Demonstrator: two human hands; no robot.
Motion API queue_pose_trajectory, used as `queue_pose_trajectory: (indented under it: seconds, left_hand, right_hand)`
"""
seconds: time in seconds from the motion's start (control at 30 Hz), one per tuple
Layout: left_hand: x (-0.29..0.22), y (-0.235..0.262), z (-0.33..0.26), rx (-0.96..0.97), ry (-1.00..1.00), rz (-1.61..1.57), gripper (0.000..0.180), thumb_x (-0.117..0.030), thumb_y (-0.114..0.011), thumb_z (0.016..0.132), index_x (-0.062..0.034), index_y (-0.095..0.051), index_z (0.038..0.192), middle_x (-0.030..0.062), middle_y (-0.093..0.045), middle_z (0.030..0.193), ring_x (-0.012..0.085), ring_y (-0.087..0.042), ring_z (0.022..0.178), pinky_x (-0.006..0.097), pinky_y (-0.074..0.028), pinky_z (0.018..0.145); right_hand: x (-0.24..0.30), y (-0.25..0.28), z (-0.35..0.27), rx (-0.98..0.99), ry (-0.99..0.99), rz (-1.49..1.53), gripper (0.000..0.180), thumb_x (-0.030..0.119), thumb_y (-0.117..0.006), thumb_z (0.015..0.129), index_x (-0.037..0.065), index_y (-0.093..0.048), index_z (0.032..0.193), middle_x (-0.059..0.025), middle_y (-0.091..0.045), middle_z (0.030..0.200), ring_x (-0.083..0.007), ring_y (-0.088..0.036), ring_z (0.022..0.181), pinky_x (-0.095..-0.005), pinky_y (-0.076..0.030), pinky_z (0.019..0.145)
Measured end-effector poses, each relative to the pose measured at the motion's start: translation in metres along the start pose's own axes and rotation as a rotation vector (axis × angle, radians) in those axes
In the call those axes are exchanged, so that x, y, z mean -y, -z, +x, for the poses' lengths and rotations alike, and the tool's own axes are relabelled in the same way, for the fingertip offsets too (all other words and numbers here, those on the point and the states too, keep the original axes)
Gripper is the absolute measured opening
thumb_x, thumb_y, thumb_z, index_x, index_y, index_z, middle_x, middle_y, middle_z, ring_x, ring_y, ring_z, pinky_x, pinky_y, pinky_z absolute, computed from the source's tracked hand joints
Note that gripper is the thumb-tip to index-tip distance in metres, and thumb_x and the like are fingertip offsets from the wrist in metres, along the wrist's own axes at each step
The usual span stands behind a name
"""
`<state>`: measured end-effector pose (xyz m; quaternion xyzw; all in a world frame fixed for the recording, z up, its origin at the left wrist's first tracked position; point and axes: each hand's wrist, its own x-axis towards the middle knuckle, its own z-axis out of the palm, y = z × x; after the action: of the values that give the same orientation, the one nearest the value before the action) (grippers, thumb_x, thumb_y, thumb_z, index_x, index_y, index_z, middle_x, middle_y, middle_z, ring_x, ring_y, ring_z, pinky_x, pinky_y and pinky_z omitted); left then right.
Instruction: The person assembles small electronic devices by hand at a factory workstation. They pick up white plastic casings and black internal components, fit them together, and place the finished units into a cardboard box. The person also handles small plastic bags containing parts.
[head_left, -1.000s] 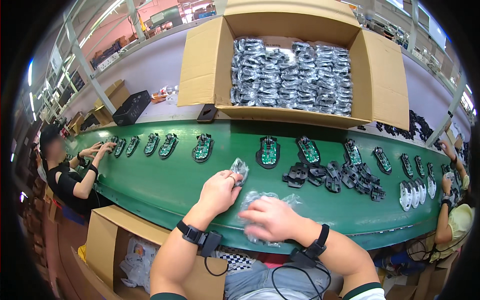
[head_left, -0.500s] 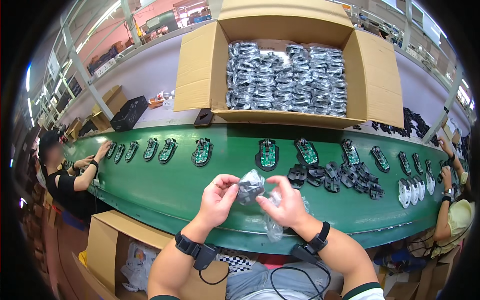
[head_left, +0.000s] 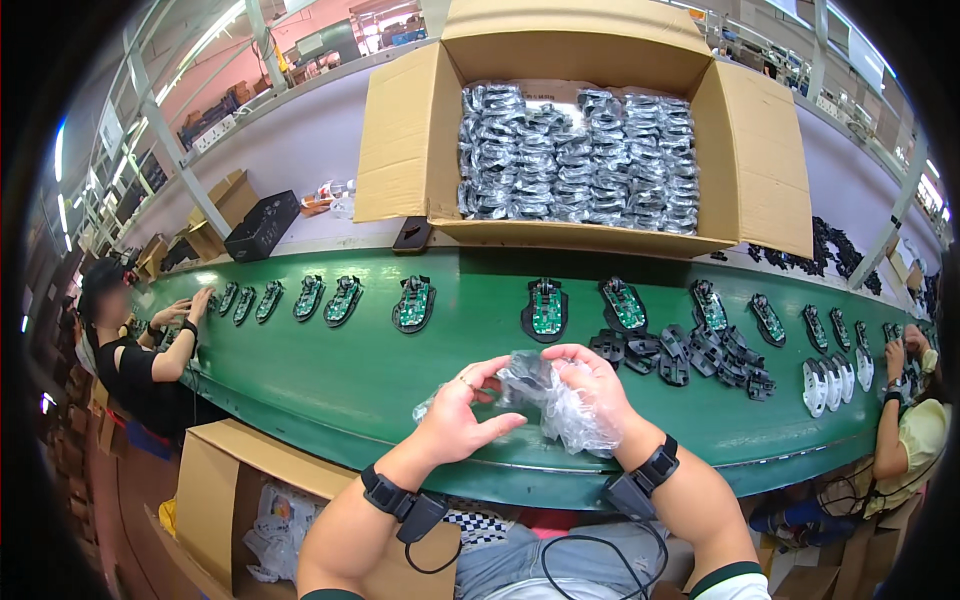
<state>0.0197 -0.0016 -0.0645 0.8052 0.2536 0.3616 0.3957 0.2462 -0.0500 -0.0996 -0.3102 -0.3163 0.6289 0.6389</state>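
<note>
My right hand (head_left: 598,392) is closed on a crumpled clear plastic bag (head_left: 580,425), whose folds hang below the fingers. A dark plastic part (head_left: 526,372), partly covered by clear film, is at its fingertips, between my two hands. My left hand (head_left: 455,420) is open beside that part, thumb stretched apart from the index finger, whose tip comes near the part. A bit of clear film (head_left: 424,408) shows past the outer side of my left hand; whether its hidden fingers touch it I cannot tell.
Mouse bases with green circuit boards (head_left: 547,310) line the green bench (head_left: 300,375). Dark plastic parts (head_left: 705,350) lie piled right of my hands, white shells (head_left: 815,388) farther right. A carton (head_left: 580,238) of bagged parts stands behind. Co-workers sit at both ends; an open box (head_left: 215,470) is lower left.
My left thumb has come away from the bagged part it was pinching. My right hand has closed, gathering up the loose plastic. The part has shifted slightly right.
</note>
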Motion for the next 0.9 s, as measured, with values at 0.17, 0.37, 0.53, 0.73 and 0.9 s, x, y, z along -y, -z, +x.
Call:
queue_pose_trajectory:
  seconds: [0.17,0.37,0.53,0.73,0.9]
  left_hand:
    - [0.01,0.002,0.0,-0.107,0.081,0.015,0.028,-0.004,-0.072,0.094,0.0027,-0.069,0.121,0.0039,-0.073,0.102,0.009,-0.065,0.086,0.025,-0.054,0.079]
    - [0.002,0.009,0.0,-0.183,0.047,0.131,0.014,-0.006,-0.071,0.095,-0.0002,-0.076,0.106,0.0023,-0.067,0.082,0.0086,-0.059,0.072,0.025,-0.047,0.065]
    - [0.0,0.011,0.003,-0.077,-0.096,0.134,0.015,-0.006,-0.071,0.094,-0.0022,-0.077,0.107,0.0056,-0.067,0.082,0.0131,-0.06,0.073,0.027,-0.048,0.066]
    - [-0.005,0.008,0.004,-0.108,-0.065,0.063,0.015,-0.006,-0.073,0.092,-0.0029,-0.078,0.106,0.0071,-0.069,0.086,0.0146,-0.063,0.071,0.027,-0.052,0.065]
    - [0.003,0.01,0.005,-0.254,-0.184,0.306,0.016,-0.003,-0.077,0.087,-0.0036,-0.079,0.103,0.0087,-0.07,0.09,0.0178,-0.064,0.066,0.028,-0.052,0.059]
  right_hand:
    - [0.005,0.007,0.0,-0.017,-0.086,0.023,0.029,0.011,-0.064,0.101,0.0,-0.064,0.128,-0.006,-0.071,0.108,-0.0113,-0.067,0.09,-0.0273,-0.056,0.079]
    - [0.008,-0.006,-0.001,0.012,0.239,-0.208,0.041,0.01,-0.073,0.096,0.0,-0.062,0.134,-0.0081,-0.071,0.114,-0.013,-0.067,0.102,-0.0283,-0.054,0.091]
    - [-0.002,-0.017,-0.007,-0.031,0.529,-0.812,0.04,0.011,-0.078,0.091,0.004,-0.068,0.129,-0.0104,-0.072,0.114,-0.018,-0.068,0.101,-0.0305,-0.053,0.092]
    - [0.009,-0.016,-0.006,-0.188,0.692,-0.966,0.011,0.008,-0.077,0.089,0.002,-0.078,0.098,-0.0104,-0.072,0.089,-0.0208,-0.07,0.081,-0.0322,-0.056,0.073]
    - [0.016,-0.013,-0.005,-0.174,0.755,-1.062,0.012,0.007,-0.077,0.088,0.002,-0.078,0.099,-0.0113,-0.072,0.091,-0.0226,-0.07,0.079,-0.0323,-0.056,0.071]
